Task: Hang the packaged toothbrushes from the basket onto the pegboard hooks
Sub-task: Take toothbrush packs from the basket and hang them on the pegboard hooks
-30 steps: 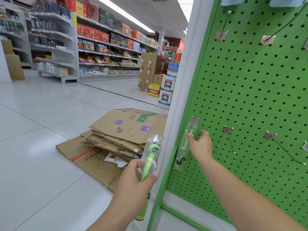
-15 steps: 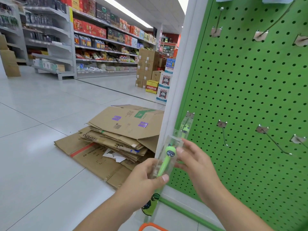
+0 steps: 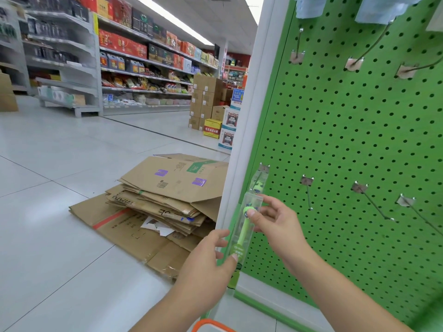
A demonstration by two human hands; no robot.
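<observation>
A green toothbrush in a clear package (image 3: 247, 226) stands upright in front of the green pegboard (image 3: 359, 140). My right hand (image 3: 273, 221) pinches its upper part, thumb on the front. My left hand (image 3: 211, 257) holds its lower end between thumb and fingers. Another packaged toothbrush (image 3: 259, 182) hangs on the leftmost lower hook, just above and behind the held one. Bare hooks (image 3: 308, 192) (image 3: 374, 204) stick out to the right in the same row. The orange rim of the basket (image 3: 211, 325) shows at the bottom edge.
A stack of flattened cardboard boxes (image 3: 167, 202) lies on the floor left of the white post (image 3: 247, 111). Upper hooks (image 3: 298, 46) carry blue packs. Store shelves (image 3: 143, 68) and stacked cartons (image 3: 203, 101) stand far behind.
My right hand left the hung package and came down to pinch the toothbrush held by my left hand. My left hand's grip slid to the package's lower end.
</observation>
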